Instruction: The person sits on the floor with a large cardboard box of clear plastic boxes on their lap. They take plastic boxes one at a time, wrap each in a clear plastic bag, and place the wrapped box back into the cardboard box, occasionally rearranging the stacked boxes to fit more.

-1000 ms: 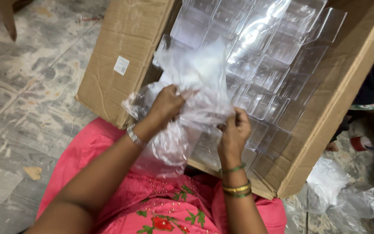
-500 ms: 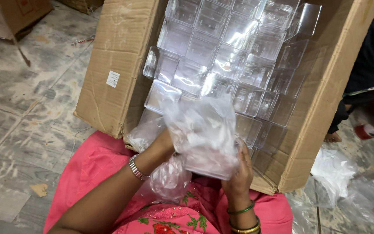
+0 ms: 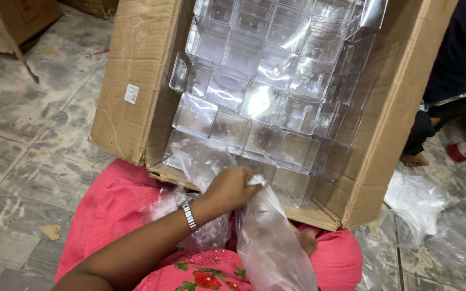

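Left arm comes in from the lower left, forearm angled up and to the right, with a metal bracelet sitting on the wrist. The left hand (image 3: 230, 188) is curled with its back to the camera, fingers bent down and pinched shut. The right hand (image 3: 306, 241) is mostly hidden lower down, just a bit of it peeking out, so can't really tell if it's gripping or loose.

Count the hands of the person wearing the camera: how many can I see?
2. The left hand pinches the top of the clear plastic bag; the right hand peeks out behind that bag, mostly hidden.
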`<act>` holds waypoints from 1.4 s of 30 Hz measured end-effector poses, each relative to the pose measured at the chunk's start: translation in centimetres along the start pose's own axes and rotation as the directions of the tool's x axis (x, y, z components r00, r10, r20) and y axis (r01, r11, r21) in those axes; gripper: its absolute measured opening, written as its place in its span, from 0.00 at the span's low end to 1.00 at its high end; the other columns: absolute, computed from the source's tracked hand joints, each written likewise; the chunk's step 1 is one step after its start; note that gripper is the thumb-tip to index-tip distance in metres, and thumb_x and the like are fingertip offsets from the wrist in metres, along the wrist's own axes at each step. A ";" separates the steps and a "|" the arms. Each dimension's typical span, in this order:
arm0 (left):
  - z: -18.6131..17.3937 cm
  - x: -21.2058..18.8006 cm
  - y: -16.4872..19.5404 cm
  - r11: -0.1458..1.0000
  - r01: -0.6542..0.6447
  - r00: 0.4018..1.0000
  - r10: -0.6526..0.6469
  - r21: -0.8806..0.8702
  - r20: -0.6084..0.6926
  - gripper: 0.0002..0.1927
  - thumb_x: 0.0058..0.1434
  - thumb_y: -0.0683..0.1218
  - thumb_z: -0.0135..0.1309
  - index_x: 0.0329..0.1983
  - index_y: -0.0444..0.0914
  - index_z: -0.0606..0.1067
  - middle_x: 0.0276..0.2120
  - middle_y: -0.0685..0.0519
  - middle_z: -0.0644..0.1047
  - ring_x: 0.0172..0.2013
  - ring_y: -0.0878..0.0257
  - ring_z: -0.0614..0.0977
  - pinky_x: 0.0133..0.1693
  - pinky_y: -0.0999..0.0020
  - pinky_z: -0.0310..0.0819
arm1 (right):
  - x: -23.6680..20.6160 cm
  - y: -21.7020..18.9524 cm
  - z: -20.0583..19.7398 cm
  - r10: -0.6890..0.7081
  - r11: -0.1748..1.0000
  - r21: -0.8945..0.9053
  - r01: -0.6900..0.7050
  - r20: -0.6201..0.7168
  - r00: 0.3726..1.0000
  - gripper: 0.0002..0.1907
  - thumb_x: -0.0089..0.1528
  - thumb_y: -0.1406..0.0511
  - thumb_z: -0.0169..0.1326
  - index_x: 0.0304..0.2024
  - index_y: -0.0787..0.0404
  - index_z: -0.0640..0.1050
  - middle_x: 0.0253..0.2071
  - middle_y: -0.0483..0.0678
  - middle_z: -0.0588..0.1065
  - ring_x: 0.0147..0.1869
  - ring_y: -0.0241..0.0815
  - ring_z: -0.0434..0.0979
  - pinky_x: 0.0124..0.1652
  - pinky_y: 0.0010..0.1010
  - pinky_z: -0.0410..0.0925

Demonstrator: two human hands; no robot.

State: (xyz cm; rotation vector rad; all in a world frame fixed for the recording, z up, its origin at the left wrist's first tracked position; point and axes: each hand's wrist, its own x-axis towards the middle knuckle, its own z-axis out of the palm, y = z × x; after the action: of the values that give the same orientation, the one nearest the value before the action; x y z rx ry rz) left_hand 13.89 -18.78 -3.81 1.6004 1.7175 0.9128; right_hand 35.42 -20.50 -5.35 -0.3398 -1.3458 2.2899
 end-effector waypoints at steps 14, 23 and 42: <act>-12.1 -1.4 -4.4 0.733 0.429 0.902 -0.374 0.527 -0.215 0.29 0.54 0.67 0.64 0.39 0.37 0.82 0.38 0.40 0.82 0.42 0.46 0.84 0.43 0.52 0.78 | -17.2 -3.2 -19.0 -0.417 0.899 -0.436 -0.037 -0.827 -0.378 0.27 0.68 0.54 0.57 0.49 0.76 0.75 0.38 0.52 0.71 0.37 0.42 0.66 0.36 0.40 0.64; -8.7 -0.4 -7.2 0.817 0.389 0.918 -0.380 0.426 -0.111 0.26 0.54 0.64 0.64 0.39 0.37 0.82 0.38 0.39 0.81 0.42 0.43 0.84 0.44 0.48 0.77 | -17.5 1.2 -18.4 -0.163 0.922 0.023 -0.387 -0.882 -0.442 0.30 0.67 0.52 0.61 0.46 0.79 0.76 0.32 0.53 0.71 0.31 0.42 0.64 0.31 0.43 0.62; -2.0 2.1 -4.0 0.978 0.116 0.993 -0.116 0.171 -0.008 0.20 0.59 0.54 0.61 0.45 0.35 0.80 0.38 0.37 0.81 0.40 0.43 0.82 0.42 0.51 0.75 | -8.8 -3.3 -9.3 -0.942 0.301 -0.887 -0.349 -0.334 0.039 0.29 0.63 0.76 0.56 0.67 0.69 0.67 0.65 0.56 0.64 0.73 0.49 0.64 0.69 0.41 0.56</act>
State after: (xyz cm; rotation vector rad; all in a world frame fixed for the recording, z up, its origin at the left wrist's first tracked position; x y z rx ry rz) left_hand 9.81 -17.00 -5.95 1.5883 1.9105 0.7225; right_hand 47.87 -16.49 -7.19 -1.2965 -1.3113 0.0566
